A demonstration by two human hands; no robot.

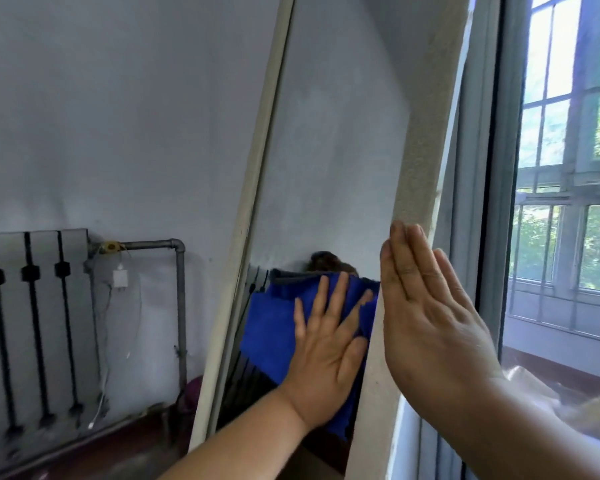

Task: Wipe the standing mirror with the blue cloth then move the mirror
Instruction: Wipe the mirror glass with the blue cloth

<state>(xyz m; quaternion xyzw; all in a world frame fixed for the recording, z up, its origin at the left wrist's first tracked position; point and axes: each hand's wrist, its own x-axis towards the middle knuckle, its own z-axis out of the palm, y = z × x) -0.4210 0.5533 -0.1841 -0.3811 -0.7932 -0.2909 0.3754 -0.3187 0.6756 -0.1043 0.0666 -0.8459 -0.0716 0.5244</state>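
Note:
The tall standing mirror [420, 150] has a pale beige frame and leans tilted against the wall beside the window. My left hand [329, 348] lies flat with fingers spread, pressing the blue cloth [271, 323] against the lower part of the glass. My right hand [430, 317] is held flat with straight fingers together, its palm against the outer edge of the mirror's right frame. The glass reflects the grey wall, and the cloth hides most of my reflection.
A grey radiator [32, 323] with black joints stands on the left wall, with a pipe [180, 306] and a white plug with hanging cable [119, 278] beside it. A grey curtain [478, 202] and a barred window [568, 168] are close on the right.

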